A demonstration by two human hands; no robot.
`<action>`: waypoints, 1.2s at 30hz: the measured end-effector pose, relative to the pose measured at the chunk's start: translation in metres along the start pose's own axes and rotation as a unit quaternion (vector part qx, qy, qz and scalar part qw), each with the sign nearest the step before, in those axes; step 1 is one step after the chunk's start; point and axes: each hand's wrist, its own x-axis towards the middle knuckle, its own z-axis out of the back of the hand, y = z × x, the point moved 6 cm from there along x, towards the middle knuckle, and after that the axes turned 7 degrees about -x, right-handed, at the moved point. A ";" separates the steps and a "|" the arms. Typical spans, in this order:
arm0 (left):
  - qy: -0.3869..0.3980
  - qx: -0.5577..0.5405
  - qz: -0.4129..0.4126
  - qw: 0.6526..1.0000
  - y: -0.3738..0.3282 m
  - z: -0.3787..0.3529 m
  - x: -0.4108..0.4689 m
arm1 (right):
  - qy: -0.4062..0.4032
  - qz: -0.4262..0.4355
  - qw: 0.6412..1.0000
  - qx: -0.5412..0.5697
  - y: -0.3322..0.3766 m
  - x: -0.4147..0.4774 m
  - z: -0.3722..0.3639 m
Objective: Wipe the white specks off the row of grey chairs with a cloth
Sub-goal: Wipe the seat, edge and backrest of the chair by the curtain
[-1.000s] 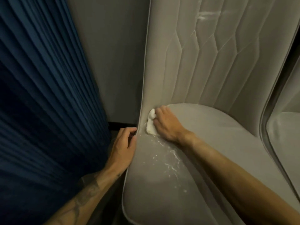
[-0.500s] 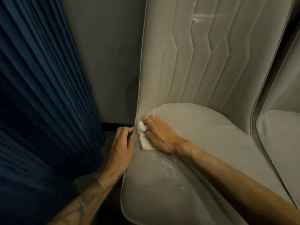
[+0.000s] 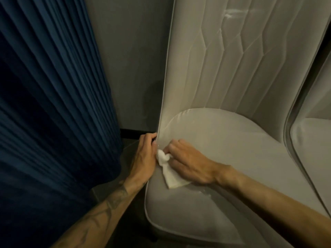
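Observation:
A grey padded chair [image 3: 232,149] with a quilted back fills the middle and right. My right hand [image 3: 188,162] lies on the left part of its seat and holds a crumpled white cloth [image 3: 168,170] against the fabric, fingers curled over it. My left hand [image 3: 145,156] grips the chair's left side edge, right beside the cloth. A few faint white specks [image 3: 204,192] remain on the seat just under my right wrist. A white smear [image 3: 231,14] shows high on the backrest.
A pleated dark blue curtain [image 3: 53,104] hangs close on the left. A grey wall [image 3: 132,59] stands behind the chair. A second grey chair [image 3: 315,140] adjoins on the right, with a narrow gap between the two.
My right hand has dragged the cloth down the seat from the back corner toward me. The white specks that lay below the cloth are mostly gone. My left hand keeps its hold on the edge.

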 end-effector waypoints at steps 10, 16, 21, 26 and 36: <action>0.009 0.008 -0.004 1.000 -0.003 0.002 0.000 | -0.038 -0.134 0.989 -0.041 -0.042 0.026 0.010; 0.012 0.014 -0.009 1.000 -0.004 0.001 0.003 | -0.026 -0.025 0.999 0.016 -0.002 -0.015 0.021; 0.005 0.020 -0.008 1.000 -0.002 -0.003 0.004 | -0.074 -0.275 0.958 -0.038 -0.096 -0.042 0.051; -0.006 0.046 -0.010 0.999 0.005 -0.003 0.009 | -0.083 -0.118 0.989 0.011 0.030 -0.053 -0.001; 0.004 0.037 -0.024 0.999 0.003 -0.004 0.008 | -0.130 -0.282 0.946 -0.088 -0.041 -0.094 0.040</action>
